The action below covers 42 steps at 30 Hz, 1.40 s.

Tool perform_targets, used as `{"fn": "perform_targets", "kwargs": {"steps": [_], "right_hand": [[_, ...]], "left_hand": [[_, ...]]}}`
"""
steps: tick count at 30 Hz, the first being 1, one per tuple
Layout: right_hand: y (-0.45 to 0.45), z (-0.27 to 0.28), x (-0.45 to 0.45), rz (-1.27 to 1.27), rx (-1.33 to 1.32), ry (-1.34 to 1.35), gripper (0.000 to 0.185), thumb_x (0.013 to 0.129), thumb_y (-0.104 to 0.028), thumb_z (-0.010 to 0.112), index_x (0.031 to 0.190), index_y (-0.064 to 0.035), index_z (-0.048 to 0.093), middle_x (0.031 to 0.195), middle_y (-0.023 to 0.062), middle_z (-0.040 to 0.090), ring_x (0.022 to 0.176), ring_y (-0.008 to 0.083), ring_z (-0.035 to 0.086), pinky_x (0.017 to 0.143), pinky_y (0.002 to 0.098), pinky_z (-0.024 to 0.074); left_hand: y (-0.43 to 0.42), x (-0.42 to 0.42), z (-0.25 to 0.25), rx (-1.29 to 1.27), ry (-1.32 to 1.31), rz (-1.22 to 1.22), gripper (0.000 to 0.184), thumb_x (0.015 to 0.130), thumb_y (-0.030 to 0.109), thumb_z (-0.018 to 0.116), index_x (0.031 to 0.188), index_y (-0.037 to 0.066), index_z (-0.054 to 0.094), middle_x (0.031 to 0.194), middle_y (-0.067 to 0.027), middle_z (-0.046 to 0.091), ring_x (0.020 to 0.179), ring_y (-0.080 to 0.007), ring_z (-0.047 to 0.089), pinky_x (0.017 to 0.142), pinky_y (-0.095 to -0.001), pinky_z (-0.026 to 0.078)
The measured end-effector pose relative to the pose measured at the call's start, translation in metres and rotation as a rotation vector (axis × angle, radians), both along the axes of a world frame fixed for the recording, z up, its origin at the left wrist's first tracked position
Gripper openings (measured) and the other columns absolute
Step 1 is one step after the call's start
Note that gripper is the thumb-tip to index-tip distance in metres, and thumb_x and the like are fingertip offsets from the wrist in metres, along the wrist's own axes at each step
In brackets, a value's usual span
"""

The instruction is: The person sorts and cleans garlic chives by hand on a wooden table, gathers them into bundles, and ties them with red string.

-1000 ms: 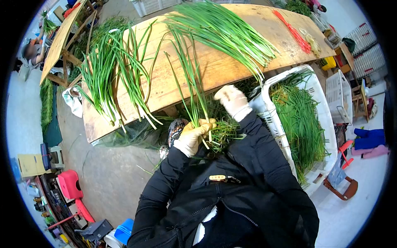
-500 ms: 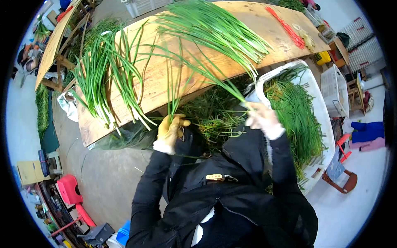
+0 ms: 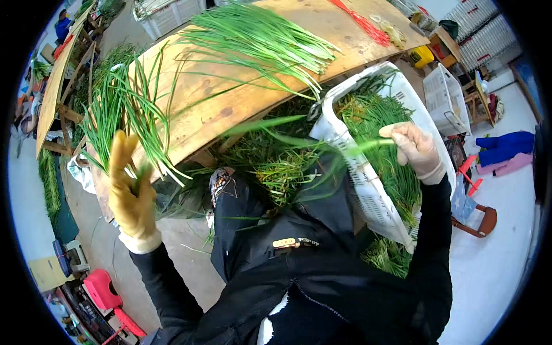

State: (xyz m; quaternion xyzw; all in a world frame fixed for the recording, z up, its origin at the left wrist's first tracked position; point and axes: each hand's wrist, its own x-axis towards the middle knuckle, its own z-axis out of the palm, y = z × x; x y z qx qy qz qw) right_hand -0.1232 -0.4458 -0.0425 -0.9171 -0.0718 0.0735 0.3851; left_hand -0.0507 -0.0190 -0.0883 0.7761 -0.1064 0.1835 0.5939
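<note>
My right hand (image 3: 415, 150), in a pale glove, is closed on the stalk end of a few chives (image 3: 368, 145). Their long leaves trail left above my lap, smeared by motion. At the table's left end, my left hand (image 3: 133, 192) wears a yellow glove and is raised with its fingers stretched apart. A blurred bit of green shows by its palm; whether it touches the glove I cannot tell. Just beyond that hand lie small bunches of chives (image 3: 144, 109) with pale stalks toward me. A bigger pile of chives (image 3: 264, 43) lies farther back on the wooden table (image 3: 213, 115).
A white plastic crate (image 3: 376, 192) full of greens stands tilted at my right knee. Loose leaves (image 3: 282, 172) are heaped between my legs and under the table. Red ties (image 3: 365, 24) and a spare glove (image 3: 393, 34) lie at the table's far right.
My left hand has swung left and upward, its fingers spreading off the leaves it held. My right hand has moved right over the crate with its chives. The view has shifted.
</note>
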Motion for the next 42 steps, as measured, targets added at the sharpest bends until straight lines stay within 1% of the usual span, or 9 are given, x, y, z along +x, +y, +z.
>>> {"fn": "perform_targets", "kwargs": {"steps": [3, 6, 10, 13, 16, 22, 29, 35, 42], "right_hand": [[-0.007, -0.009, 0.008, 0.304, -0.199, -0.017, 0.026, 0.087, -0.02, 0.045, 0.095, 0.001, 0.059, 0.073, 0.0026, 0.062, 0.041, 0.0043, 0.046, 0.04, 0.0168, 0.0388], [-0.009, 0.031, 0.007, -0.277, 0.494, -0.195, 0.034, 0.089, -0.025, 0.043, 0.104, 0.0038, 0.054, 0.054, -0.0024, 0.05, 0.039, 0.0015, 0.037, 0.039, 0.0142, 0.0298], [0.002, 0.056, 0.015, -0.445, 0.551, -0.565, 0.039, 0.09, -0.029, 0.042, 0.112, 0.0028, 0.049, 0.047, -0.0065, 0.038, 0.039, 0.0003, 0.026, 0.039, 0.0138, 0.0184], [0.02, 0.035, 0.021, -0.353, 0.562, -0.48, 0.036, 0.088, -0.029, 0.045, 0.112, -0.0021, 0.049, 0.071, 0.0046, 0.061, 0.049, 0.0032, 0.045, 0.044, 0.0142, 0.0327], [0.054, -0.031, 0.026, -0.262, 0.929, 0.064, 0.036, 0.087, -0.027, 0.047, 0.112, -0.0007, 0.048, 0.08, 0.0098, 0.062, 0.059, 0.0106, 0.054, 0.054, 0.0201, 0.0424], [0.128, -0.142, 0.012, -0.114, 0.968, 0.531, 0.021, 0.086, -0.016, 0.05, 0.1, -0.0005, 0.054, 0.081, 0.0094, 0.063, 0.066, 0.0109, 0.059, 0.058, 0.021, 0.0467], [0.154, -0.159, 0.004, -0.003, 0.849, 0.571, 0.032, 0.09, -0.029, 0.041, 0.09, -0.001, 0.057, 0.07, 0.0088, 0.063, 0.054, 0.0107, 0.058, 0.051, 0.0188, 0.0457], [0.152, -0.16, 0.042, 0.079, 0.164, -0.123, 0.028, 0.082, -0.031, 0.054, 0.083, -0.0027, 0.056, 0.071, 0.0105, 0.055, 0.065, 0.0225, 0.057, 0.058, 0.0323, 0.0443], [0.165, -0.167, 0.047, 0.04, 0.001, -0.567, 0.022, 0.083, -0.025, 0.052, 0.072, -0.0055, 0.05, 0.067, 0.009, 0.048, 0.065, 0.0262, 0.051, 0.058, 0.0345, 0.0428]], "left_hand": [[-0.012, 0.014, 0.018, -0.149, 0.166, 0.013, 0.036, 0.087, 0.015, 0.048, 0.12, 0.003, 0.043, 0.109, -0.0109, 0.056, 0.045, 0.0009, 0.037, 0.037, -0.0127, 0.027], [-0.032, 0.04, -0.011, -0.665, 0.327, -0.195, 0.034, 0.087, 0.024, 0.049, 0.114, 0.004, 0.048, 0.102, -0.0077, 0.06, 0.041, 0.001, 0.029, 0.036, -0.0119, 0.023], [-0.043, 0.08, -0.103, -1.357, 0.852, -0.461, 0.028, 0.083, 0.022, 0.055, 0.099, -0.001, 0.053, 0.075, -0.0018, 0.062, 0.042, -0.0034, 0.037, 0.036, -0.0139, 0.031], [-0.071, 0.057, -0.108, -1.449, 0.829, -0.538, 0.028, 0.085, 0.027, 0.052, 0.093, 0.001, 0.054, 0.054, 0.0046, 0.049, 0.039, -0.0028, 0.034, 0.035, -0.015, 0.028], [-0.09, 0.025, -0.101, -1.404, 0.796, -0.558, 0.026, 0.084, 0.028, 0.054, 0.091, 0.002, 0.055, 0.053, 0.0073, 0.042, 0.04, -0.0015, 0.032, 0.036, -0.0139, 0.028], [-0.114, -0.007, -0.124, -1.093, 0.978, -0.628, 0.051, 0.083, 0.027, 0.054, 0.123, 0.0, 0.037, 0.119, -0.0074, 0.048, 0.058, 0.0004, 0.042, 0.046, -0.0089, 0.038], [-0.109, 0.001, -0.123, -1.04, 0.959, -0.609, 0.041, 0.081, 0.016, 0.056, 0.116, -0.004, 0.045, 0.091, -0.0054, 0.061, 0.05, -0.0007, 0.041, 0.042, -0.0117, 0.033], [-0.115, 0.0, -0.118, -0.915, 0.951, -0.558, 0.035, 0.08, 0.014, 0.056, 0.109, -0.005, 0.051, 0.081, -0.0026, 0.059, 0.053, -0.0027, 0.044, 0.045, -0.0136, 0.032], [-0.132, 0.003, -0.11, -0.84, 0.818, -0.312, 0.027, 0.085, 0.024, 0.052, 0.094, 0.0, 0.057, 0.087, -0.0057, 0.063, 0.057, -0.0056, 0.05, 0.048, -0.0174, 0.039]]}}
